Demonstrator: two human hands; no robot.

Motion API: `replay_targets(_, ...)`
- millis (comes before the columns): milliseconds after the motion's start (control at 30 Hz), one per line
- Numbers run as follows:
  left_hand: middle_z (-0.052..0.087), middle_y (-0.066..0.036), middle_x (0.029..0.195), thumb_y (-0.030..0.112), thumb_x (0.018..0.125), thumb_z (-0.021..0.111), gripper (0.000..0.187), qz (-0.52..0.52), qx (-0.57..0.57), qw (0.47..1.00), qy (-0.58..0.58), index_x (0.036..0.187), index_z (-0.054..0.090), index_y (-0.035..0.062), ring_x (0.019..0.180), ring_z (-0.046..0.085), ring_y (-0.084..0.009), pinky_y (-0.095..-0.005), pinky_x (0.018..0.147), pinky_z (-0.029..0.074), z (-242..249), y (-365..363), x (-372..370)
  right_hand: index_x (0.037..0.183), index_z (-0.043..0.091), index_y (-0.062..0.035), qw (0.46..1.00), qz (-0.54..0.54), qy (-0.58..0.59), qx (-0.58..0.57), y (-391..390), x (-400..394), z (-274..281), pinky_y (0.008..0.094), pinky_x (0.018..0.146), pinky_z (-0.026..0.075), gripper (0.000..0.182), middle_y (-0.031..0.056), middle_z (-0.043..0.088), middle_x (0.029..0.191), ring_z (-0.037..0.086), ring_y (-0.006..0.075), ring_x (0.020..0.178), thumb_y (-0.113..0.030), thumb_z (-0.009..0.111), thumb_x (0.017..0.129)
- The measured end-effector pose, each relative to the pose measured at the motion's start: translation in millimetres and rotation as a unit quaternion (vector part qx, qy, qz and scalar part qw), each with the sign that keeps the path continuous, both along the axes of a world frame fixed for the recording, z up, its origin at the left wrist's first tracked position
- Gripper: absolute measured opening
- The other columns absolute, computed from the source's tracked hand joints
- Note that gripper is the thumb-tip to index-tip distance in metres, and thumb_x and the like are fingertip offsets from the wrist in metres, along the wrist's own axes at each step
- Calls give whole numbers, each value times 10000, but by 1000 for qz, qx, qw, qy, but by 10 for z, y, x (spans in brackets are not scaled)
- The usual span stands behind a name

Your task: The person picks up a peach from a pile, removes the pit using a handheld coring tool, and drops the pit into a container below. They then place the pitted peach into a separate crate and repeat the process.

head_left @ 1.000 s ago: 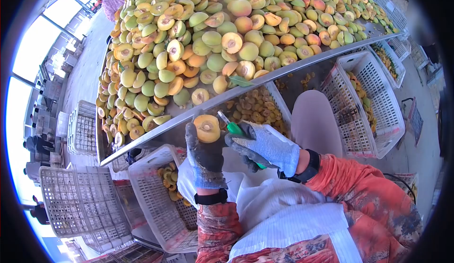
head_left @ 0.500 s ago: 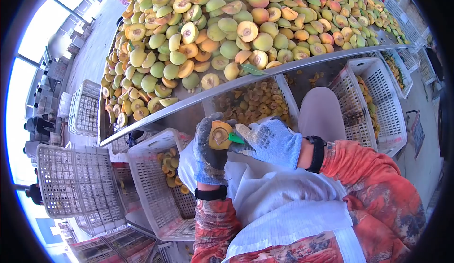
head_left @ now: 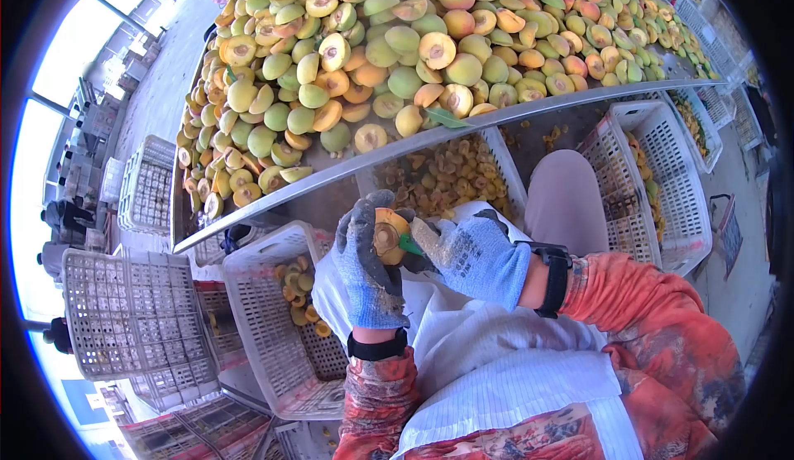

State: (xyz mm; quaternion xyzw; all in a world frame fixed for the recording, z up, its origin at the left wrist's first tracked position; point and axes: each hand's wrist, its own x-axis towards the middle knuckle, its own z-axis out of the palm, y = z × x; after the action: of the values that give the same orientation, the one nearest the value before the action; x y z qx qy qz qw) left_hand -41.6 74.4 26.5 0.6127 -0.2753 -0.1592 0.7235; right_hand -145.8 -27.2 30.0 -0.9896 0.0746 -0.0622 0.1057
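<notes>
My left hand [head_left: 365,265], in a blue and grey work glove, is closed around an apricot half [head_left: 386,237] with its cut face and brown pit area turned up. My right hand [head_left: 484,260], gloved alike, grips a small green tool [head_left: 409,244] whose near end meets the fruit's right edge; its working tip is hidden. Both hands are over the white apron [head_left: 496,361] on my lap. Ahead, a metal-edged table [head_left: 331,184] carries a large heap of halved apricots [head_left: 403,40], green, yellow and red-blushed.
Below the table edge, a crate [head_left: 510,170] holds brownish-yellow fruit pieces. Another white crate [head_left: 273,361] at my left has several pieces inside. More crates [head_left: 682,203] stand at the right, and stacked crates [head_left: 132,311] at far left. My knee [head_left: 566,199] is beside the middle crate.
My left hand has turned slightly and shifted right with the apricot half, which is now tilted. My right hand has dipped a little, the green tool still against the fruit.
</notes>
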Motion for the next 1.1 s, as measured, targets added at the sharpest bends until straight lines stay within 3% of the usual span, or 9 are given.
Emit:
replay_targets(133, 568, -165, 1070, 37, 850, 501, 346, 37, 181, 922, -340, 1194, 461, 30, 949, 559, -245, -322, 793, 470, 63, 106, -87, 1131, 397, -74, 992, -14, 104, 72, 82, -68, -6, 408, 543, 448, 408, 110, 612, 825, 630, 268, 659, -250, 551, 796)
replay_targets(233, 573, -159, 1058, 74, 848, 507, 324, -6, 78, 988, -132, 1167, 488, 21, 912, 566, -241, -318, 767, 478, 48, 88, -156, 1104, 411, -85, 988, -26, 76, 129, 119, -144, -51, 423, 544, 439, 374, 110, 614, 786, 628, 282, 643, -250, 544, 795)
replay_targets(367, 576, -158, 1040, 119, 866, 498, 286, -44, 129, 976, -170, 1136, 516, 24, 892, 567, -233, -314, 742, 485, 15, 85, -116, 1103, 421, -94, 994, 8, 87, 72, -32, -210, -189, 415, 530, 431, 368, 107, 618, 766, 625, 278, 624, -262, 538, 797)
replay_targets(433, 576, -161, 1031, 111, 857, 510, 275, -46, 123, 985, 110, 1114, 527, 14, 888, 571, -236, -323, 737, 488, 73, 56, -107, 1096, 447, -115, 992, 5, 23, 125, -37, -239, -209, 402, 506, 439, 349, 117, 627, 763, 626, 256, 607, -282, 532, 801)
replay_targets(533, 579, -160, 1018, 87, 847, 513, 264, 2, 137, 959, -248, 1093, 533, -4, 883, 574, -239, -318, 736, 487, 24, 21, -162, 1117, 491, -38, 979, -34, -1, 203, 140, -264, -71, 355, 479, 446, 451, 136, 602, 728, 600, 273, 559, -328, 584, 784)
replay_targets(767, 587, -147, 992, 116, 846, 501, 269, -45, 187, 942, -276, 1072, 551, -21, 868, 574, -227, -292, 748, 470, 100, 43, -197, 1065, 512, -48, 990, 22, 67, 119, -154, -251, -243, 391, 588, 486, 386, 141, 603, 824, 591, 326, 654, -318, 586, 800)
replay_targets(833, 588, -132, 982, 165, 856, 483, 275, -48, 95, 992, 67, 1027, 579, -27, 848, 569, -201, -282, 754, 463, 110, -26, -194, 1077, 509, -54, 960, -7, -2, 279, 31, -302, -163, 388, 596, 481, 370, 129, 606, 829, 595, 317, 648, -295, 585, 807)
replay_targets(1033, 586, -99, 972, 185, 857, 464, 284, 10, 157, 986, 58, 986, 593, -33, 843, 557, -173, -281, 758, 459, 140, -46, -165, 992, 513, -33, 888, 11, 44, 458, -92, -203, 183, 382, 537, 461, 320, 170, 572, 679, 589, 298, 603, -307, 556, 831)
replay_targets(1100, 585, -102, 967, 201, 859, 471, 286, 3, 115, 989, 96, 993, 588, -24, 859, 555, -177, -287, 761, 461, 160, -54, -171, 996, 505, -37, 695, -39, 270, 666, -213, -128, 318, 380, 551, 463, 331, 172, 573, 656, 594, 291, 612, -308, 570, 818)
